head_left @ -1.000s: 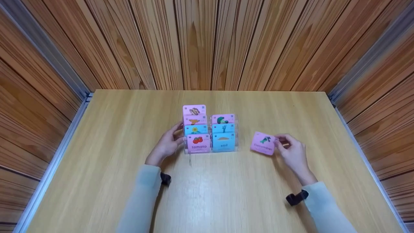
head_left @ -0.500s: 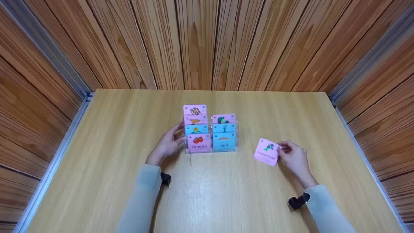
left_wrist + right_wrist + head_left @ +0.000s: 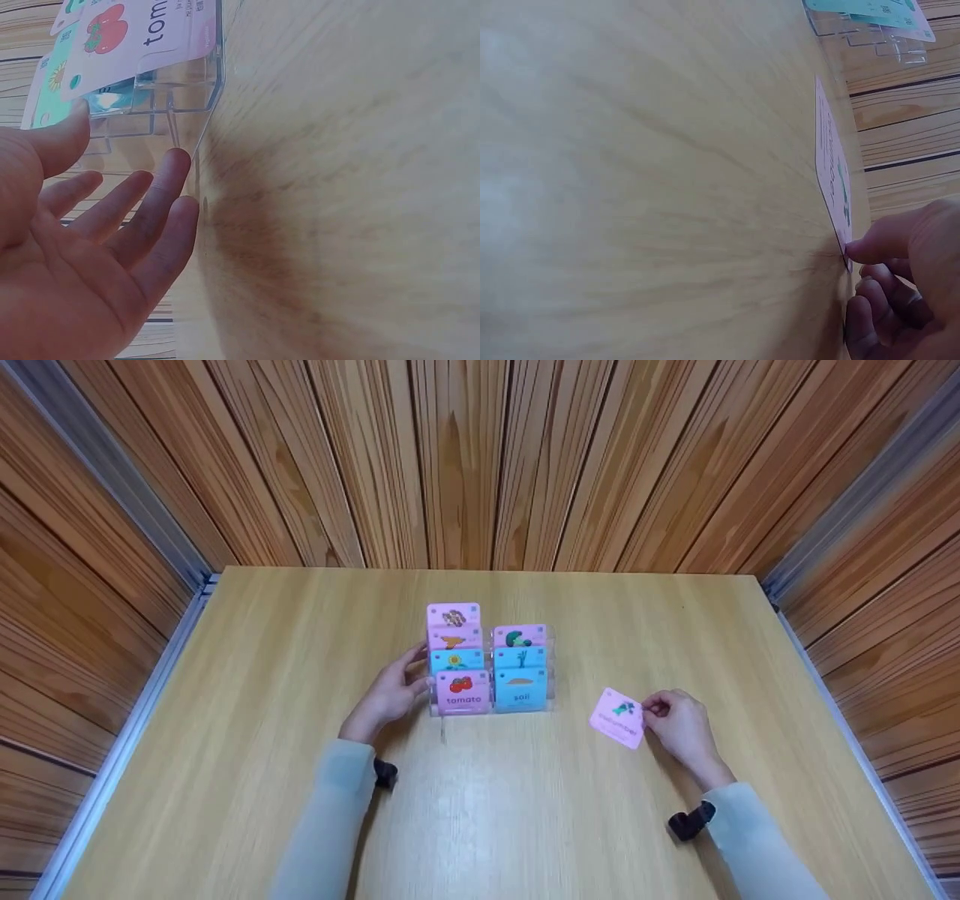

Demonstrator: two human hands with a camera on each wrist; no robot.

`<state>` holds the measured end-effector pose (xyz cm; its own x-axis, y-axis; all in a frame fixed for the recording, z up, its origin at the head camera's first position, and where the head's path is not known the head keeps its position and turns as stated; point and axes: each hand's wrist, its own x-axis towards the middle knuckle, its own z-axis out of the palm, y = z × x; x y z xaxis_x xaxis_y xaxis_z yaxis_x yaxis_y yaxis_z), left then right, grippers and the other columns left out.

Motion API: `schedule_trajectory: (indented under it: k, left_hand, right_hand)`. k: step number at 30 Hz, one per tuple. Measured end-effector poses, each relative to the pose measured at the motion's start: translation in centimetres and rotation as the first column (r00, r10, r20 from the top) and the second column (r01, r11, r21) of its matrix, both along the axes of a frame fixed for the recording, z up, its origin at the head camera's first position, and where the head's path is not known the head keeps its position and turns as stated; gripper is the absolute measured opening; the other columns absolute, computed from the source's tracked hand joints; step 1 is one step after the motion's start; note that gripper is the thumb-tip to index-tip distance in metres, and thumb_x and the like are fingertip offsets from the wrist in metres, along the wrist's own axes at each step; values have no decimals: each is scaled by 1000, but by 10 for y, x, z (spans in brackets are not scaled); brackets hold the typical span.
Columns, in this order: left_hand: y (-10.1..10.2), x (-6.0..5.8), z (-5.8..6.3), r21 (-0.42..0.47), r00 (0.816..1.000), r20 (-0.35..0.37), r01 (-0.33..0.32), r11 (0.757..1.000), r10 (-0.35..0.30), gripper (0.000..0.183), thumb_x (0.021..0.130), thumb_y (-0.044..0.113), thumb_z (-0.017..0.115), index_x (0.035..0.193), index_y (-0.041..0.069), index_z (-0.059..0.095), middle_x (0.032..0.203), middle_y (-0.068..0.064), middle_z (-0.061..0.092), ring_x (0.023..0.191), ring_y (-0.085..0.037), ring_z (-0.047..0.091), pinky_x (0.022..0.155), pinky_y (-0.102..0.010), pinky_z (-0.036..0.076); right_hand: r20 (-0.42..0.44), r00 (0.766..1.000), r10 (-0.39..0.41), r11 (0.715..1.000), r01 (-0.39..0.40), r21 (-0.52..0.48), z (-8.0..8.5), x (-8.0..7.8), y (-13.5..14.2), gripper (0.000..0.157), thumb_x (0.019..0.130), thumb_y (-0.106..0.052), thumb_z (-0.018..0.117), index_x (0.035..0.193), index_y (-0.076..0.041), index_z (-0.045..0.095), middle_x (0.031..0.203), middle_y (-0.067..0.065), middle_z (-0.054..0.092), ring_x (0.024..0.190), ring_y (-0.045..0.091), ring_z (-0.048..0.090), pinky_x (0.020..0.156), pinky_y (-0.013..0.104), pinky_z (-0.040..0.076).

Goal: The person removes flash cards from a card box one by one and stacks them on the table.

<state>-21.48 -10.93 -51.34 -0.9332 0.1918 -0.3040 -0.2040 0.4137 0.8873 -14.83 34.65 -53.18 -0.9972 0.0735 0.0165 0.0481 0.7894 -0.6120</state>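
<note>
A clear card holder (image 3: 551, 690) stands mid-table with pink and blue picture cards in two columns. The tomato card (image 3: 463, 694) fronts the left column, the soil card (image 3: 520, 691) the right one. My left hand (image 3: 390, 691) is at the holder's left side, thumb near its front and fingers loosely extended; in the left wrist view the hand (image 3: 97, 247) grips nothing. To the right of the holder, my right hand (image 3: 681, 727) pinches one corner of a pink cucumber card (image 3: 617, 718), tilted low at the tabletop. Thumb (image 3: 881, 240) on the corner shows in the right wrist view.
The light wooden table (image 3: 487, 810) meets a wood-plank wall (image 3: 465, 465) at the back. Plank walls with metal edging flank both sides. A thin clear strip (image 3: 442, 727) trails from the holder's front left.
My right hand has brought the cucumber card down and slightly toward me, turning it clockwise and laying it flatter. The left hand and the holder have stayed in place.
</note>
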Motion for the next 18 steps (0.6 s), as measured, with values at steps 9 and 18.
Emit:
schedule_trajectory:
  k: [9,18]
  left_hand:
    - [-1,1,0,6,1000,25,-7,1000,7,69,100,19,62,154,45,28,155,7,37,143,-23,35,114,-49,31]
    - [-1,2,0,6,1000,24,-10,1000,10,70,99,21,63,153,48,28,155,10,36,146,-22,30,116,-49,27]
  right_hand:
    - [-65,997,33,998,-36,-51,3,-7,1,15,95,-4,63,108,1,69,100,15,64,87,26,57,71,26,46]
    - [-79,993,83,990,-92,-109,23,-23,-19,19,97,-4,60,113,1,68,104,14,65,96,26,59,78,25,49]
